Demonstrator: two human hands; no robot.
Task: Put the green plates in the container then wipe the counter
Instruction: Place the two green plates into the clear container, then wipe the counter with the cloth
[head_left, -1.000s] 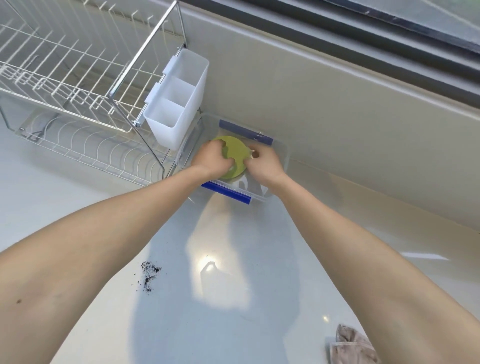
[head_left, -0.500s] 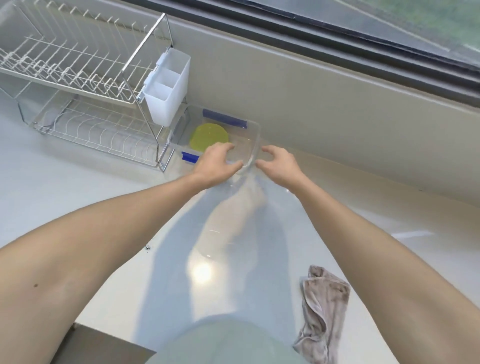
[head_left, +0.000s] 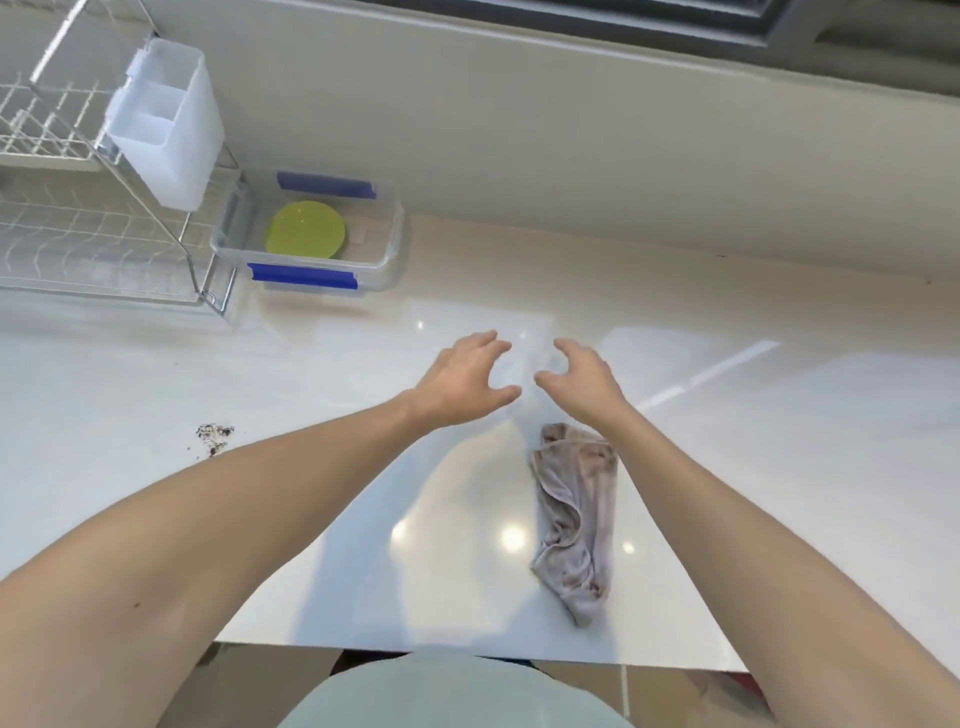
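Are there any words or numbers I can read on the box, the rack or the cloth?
None. The clear container, the green plate, the white cutlery holder on the dish rack and the cloth show no writing.

Glossy white tabletop (head_left: 727, 415), reflective; several small bright ceiling-light glints near its front edge and a long pale streak of reflected light toward the right. Beige backsplash wall (head_left: 571, 156) runs along the tabletop's rear edge, rising to a ledge. Dark window frame (head_left: 675, 21) above the ledge, top right. White wire dish rack (head_left: 78, 234) with chrome posts at the rear left corner; a white plastic cutlery caddy (head_left: 166, 124) hangs on its right end. Tiled floor (head_left: 675, 696), tan with pale grout lines, visible below the front edge.
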